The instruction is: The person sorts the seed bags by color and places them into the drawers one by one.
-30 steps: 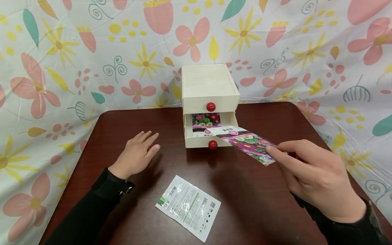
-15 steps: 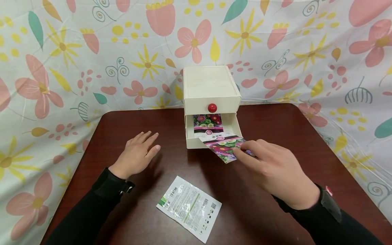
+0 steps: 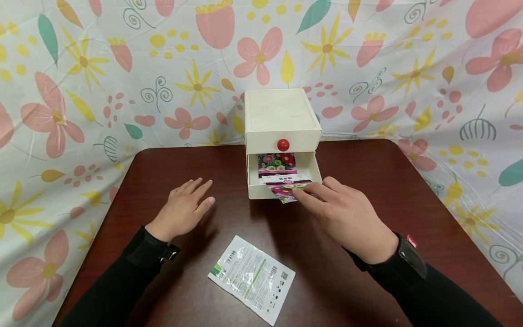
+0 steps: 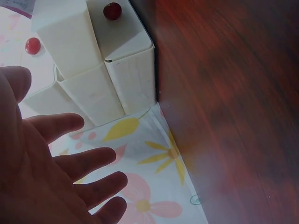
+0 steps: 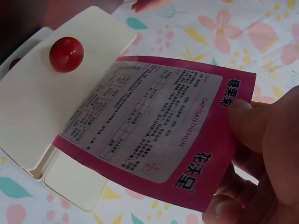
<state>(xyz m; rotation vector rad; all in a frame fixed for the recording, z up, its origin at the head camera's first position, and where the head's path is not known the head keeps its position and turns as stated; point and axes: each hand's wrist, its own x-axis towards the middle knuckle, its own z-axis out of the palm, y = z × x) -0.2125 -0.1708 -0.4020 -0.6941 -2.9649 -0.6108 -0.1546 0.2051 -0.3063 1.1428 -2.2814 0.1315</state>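
Observation:
My right hand pinches one end of a flower seed packet, whose other end reaches over the front of a pulled-out drawer. In the right wrist view the packet's pink back shows printed text, including "CHRYSANTHEMUM", with my thumb on its edge. Inside the drawer lies another flower packet, flat and picture side up. The drawer's red knob is hidden behind the held packet in the head view. My left hand is left of the drawer, fingers extended, holding nothing.
The cream drawer cabinet stands at the back of the dark wooden table, its upper drawer closed, with a red knob. A white and green printed packet lies near the front. A flower-patterned cloth hangs behind.
My right hand has moved left and slightly up with the seed packet, bringing its end from in front of the drawer over the drawer's front. My left hand stays nearly in place.

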